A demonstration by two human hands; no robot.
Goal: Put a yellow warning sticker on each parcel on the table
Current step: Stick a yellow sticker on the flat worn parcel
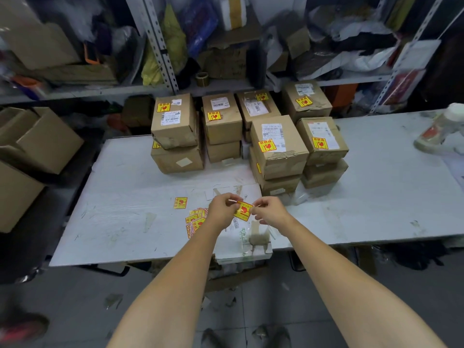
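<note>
A cluttered storeroom with metal shelving [160,46] stands behind a long pale table [376,197]. Open cardboard boxes [37,141] sit to the left of it. Brown parcels [276,146] are stacked two high at the table's far side, and the top ones all show yellow warning stickers. A flat white parcel [241,237] lies at the near edge. Just left of it is a loose sticker pile [194,221], with a single sticker [180,203] beside that. Above the white parcel, the left hand [221,212] and right hand [270,212] pinch opposite edges of the held sticker [243,210].
</note>
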